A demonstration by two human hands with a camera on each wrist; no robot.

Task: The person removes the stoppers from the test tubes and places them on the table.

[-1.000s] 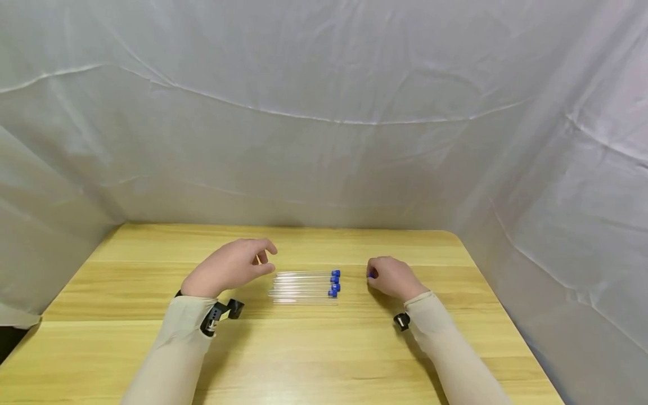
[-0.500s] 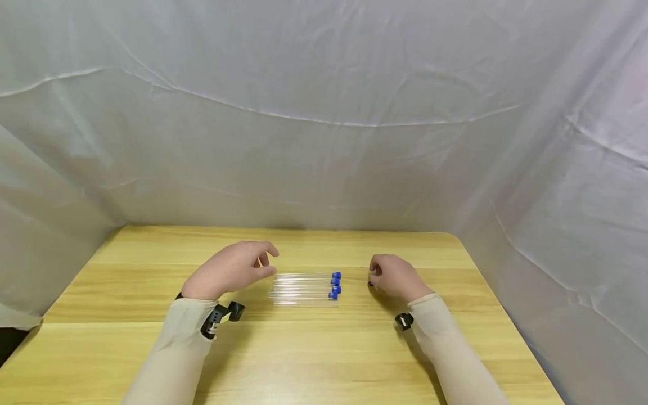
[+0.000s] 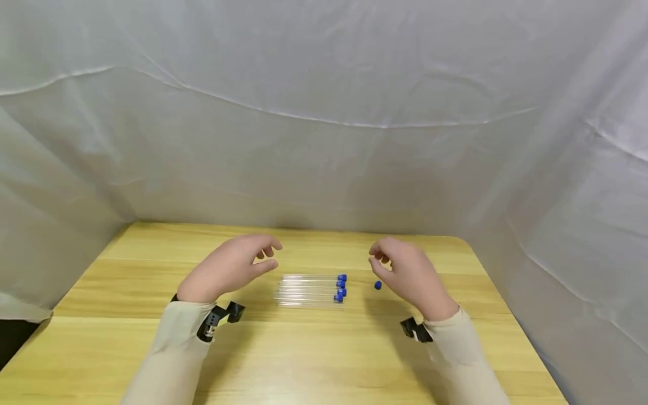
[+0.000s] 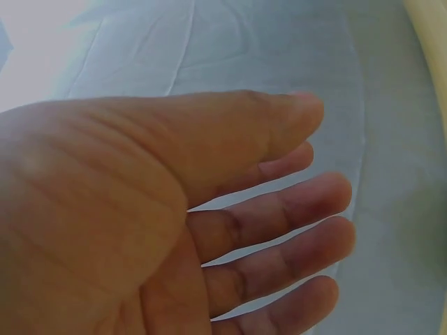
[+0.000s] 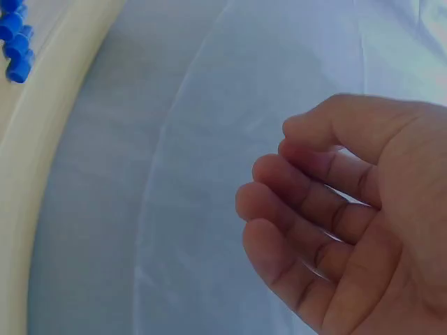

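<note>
Field note, head view first. My left hand (image 3: 230, 267) hovers above the wooden table (image 3: 126, 337), just left of the row of clear tubes (image 3: 309, 289). Its fingers are loosely spread and gently curved, holding nothing; the left wrist view confirms bare fingers (image 4: 293, 202) with gaps between them and only white cloth behind.

My right hand (image 3: 410, 273) is raised off the table on the far side of the row, palm turned inward. Fingers are loosely curled, thumb near the forefinger, and nothing sits between them as far as the right wrist view shows (image 5: 293, 188).

The tubes lie side by side on the table, blue caps (image 3: 341, 286) pointing toward my right hand. I count three caps for certain; the nearest tube looks uncapped, though the glass is faint and I cannot be sure. One loose blue cap (image 3: 377, 285) rests on the table between the capped ends and my right hand, below and just left of the fingertips, not touching them.

White sheeting (image 3: 324, 112) hangs behind and on both sides.
</note>
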